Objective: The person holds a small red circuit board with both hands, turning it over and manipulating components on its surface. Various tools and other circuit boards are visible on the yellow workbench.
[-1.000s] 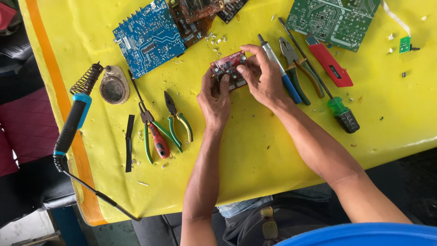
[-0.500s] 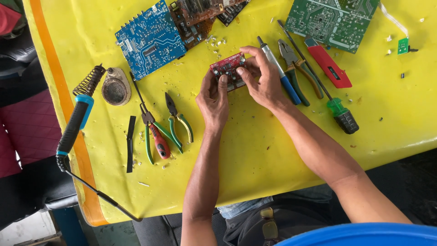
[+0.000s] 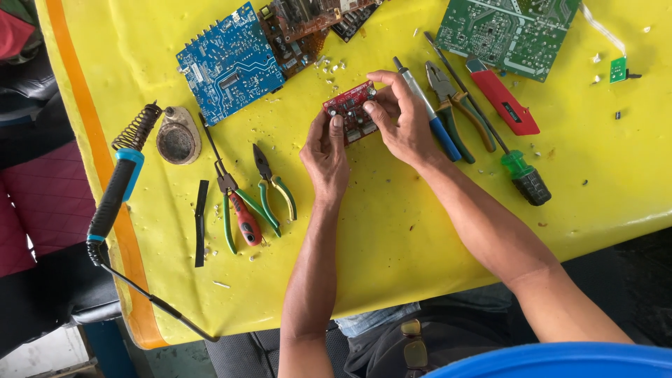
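Left hand and right hand pinch small red circuit board between them, steadying it; blue-handled screwdriver just right, green-handled pliers left.

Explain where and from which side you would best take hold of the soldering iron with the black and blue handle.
Grip the soldering iron by its black handle, coming from above with the fingers across it: it lies flat on the yellow table, its tip inside the coil stand, its cord trailing off the near edge. That seems safest.

Pliers left, screwdrivers right; bare yellow table probably passable below
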